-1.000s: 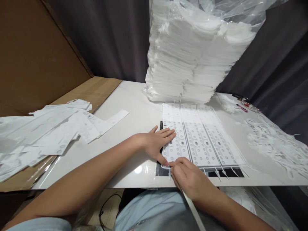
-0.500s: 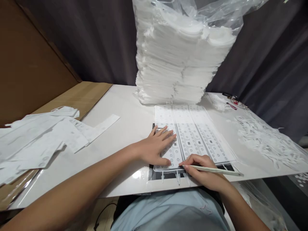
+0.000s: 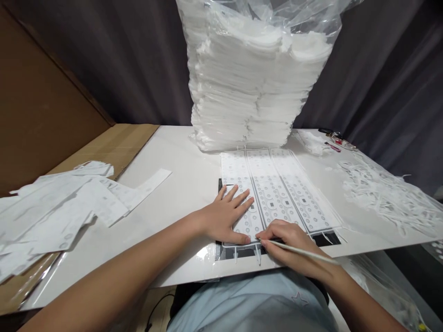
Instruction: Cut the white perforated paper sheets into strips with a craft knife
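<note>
White printed sheet [image 3: 272, 184] lies flat on the table [image 3: 187, 180], left hand [image 3: 223, 217] spread wide upon it, right hand [image 3: 289, 242] closed round a slender pale tool [image 3: 308, 252], tip by the near edge: apparently fine edge work, calling next for steady hold-down.

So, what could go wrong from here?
The thin white tool in the right hand has its tip close to the left thumb, so a slip might poke it. The left hand lies on the near left part of the printed sheet, so the far right side could shift. The tall bagged stack behind the sheet might slump onto it.
</note>
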Available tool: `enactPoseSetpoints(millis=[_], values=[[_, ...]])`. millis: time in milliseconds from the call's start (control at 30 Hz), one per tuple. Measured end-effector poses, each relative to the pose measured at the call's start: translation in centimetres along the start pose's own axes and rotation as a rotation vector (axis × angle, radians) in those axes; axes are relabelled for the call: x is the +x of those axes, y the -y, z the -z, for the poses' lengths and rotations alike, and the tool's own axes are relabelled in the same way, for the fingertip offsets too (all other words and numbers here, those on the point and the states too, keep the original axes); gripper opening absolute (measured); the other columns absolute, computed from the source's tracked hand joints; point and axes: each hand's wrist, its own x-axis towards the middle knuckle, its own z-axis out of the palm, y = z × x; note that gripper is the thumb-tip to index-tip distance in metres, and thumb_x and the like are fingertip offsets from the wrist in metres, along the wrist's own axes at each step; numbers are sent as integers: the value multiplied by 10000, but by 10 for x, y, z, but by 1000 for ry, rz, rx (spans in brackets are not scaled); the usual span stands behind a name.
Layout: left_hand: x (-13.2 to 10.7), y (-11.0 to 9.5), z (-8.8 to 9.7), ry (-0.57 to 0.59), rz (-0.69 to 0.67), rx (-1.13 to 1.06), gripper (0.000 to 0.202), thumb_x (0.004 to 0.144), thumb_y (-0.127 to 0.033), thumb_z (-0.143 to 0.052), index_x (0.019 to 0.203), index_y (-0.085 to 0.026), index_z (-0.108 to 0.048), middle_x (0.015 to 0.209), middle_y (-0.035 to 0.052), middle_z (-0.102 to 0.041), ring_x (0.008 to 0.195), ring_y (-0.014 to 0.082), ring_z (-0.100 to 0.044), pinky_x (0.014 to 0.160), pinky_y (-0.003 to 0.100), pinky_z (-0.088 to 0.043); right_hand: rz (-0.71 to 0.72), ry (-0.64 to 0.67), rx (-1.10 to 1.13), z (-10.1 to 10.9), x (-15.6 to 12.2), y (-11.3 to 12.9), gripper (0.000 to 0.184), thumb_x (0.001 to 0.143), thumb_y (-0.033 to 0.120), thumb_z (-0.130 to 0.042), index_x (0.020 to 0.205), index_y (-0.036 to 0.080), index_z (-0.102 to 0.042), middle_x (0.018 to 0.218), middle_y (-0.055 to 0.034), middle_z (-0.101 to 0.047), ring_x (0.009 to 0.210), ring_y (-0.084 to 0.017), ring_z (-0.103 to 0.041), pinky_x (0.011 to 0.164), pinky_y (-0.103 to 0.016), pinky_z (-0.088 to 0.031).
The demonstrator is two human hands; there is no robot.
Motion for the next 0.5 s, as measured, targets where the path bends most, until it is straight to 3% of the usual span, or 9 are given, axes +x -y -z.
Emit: enactPoseSetpoints(millis=[100, 167, 233, 333, 500], values=[[0, 1, 0, 14, -6, 0, 1046, 733, -790, -463, 1517, -207, -91, 1564, 133, 4, 1402, 431, 89, 1081, 650, 59, 219, -69, -282, -15, -5, 1, 129, 886, 121, -483, 853, 181, -593, 884, -69, -677, 851, -219, -598, 738, -363, -479], [0, 1, 2, 33, 1, -2, 1053, 729, -792, -465, 1518, -208, -83, 1565, 130, 14, 1399, 434, 99, 1076, 661, 54, 293, -137, -372, -22, -9, -2, 165, 891, 84, -447, 870, 181, -578, 980, -87, -675, 908, -240, -580, 771, -399, -474], [0, 1, 3, 58, 9, -3, 1061, 725, -796, -461, 1519, -208, -74, 1564, 128, 26, 1396, 437, 110, 1072, 669, 48, 236, -223, -337, -19, -13, -8, 170, 906, 95, -432, 907, 187, -575, 1086, -100, -655, 1006, -254, -564, 835, -420, -474], [0, 1, 7, 85, 15, -2, 1071, 723, -800, -455, 1519, -204, -58, 1562, 130, 44, 1395, 435, 116, 1079, 661, 42, 65, -338, -226, 1, -17, -18, 150, 939, 174, -417, 945, 194, -566, 1118, -110, -649, 1068, -240, -577, 872, -398, -488], [-2, -7, 16, 18, 11, 63, 1004, 737, -716, -531, 1511, -203, -149, 1566, 143, -29, 1397, 444, 99, 1062, 683, 73, -216, -182, 188, 30, -25, -29, 160, 921, 299, -484, 815, 209, -562, 1013, -59, -715, 941, -202, -666, 803, -339, -511]])
